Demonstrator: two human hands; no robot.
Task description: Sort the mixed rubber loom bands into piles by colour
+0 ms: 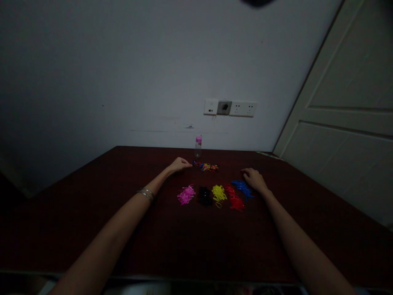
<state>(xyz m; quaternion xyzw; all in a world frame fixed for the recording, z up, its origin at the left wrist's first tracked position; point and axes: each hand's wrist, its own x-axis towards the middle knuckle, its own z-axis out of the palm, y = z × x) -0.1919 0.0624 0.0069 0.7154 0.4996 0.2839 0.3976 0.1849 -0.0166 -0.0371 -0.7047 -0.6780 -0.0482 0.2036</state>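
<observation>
My left hand [179,165], with bracelets on its wrist, reaches to the left end of a small mixed heap of coloured rubber bands [208,166]. Its fingertips are pressed together in a pinch; whatever is between them is too small to make out. My right hand [254,179] rests on the table beside the blue rubber bands [243,189], fingers stretched to the left and holding nothing visible. Nearer to me lie sorted piles: pink bands [186,194], black bands [205,196], yellow bands [219,192] and red bands [234,198].
Behind the mixed heap stands a clear bottle with a pink cap [198,146]. The dark red table [184,241] meets a pale wall bearing a row of sockets [243,109]. A white panelled door [346,135] rises at the right.
</observation>
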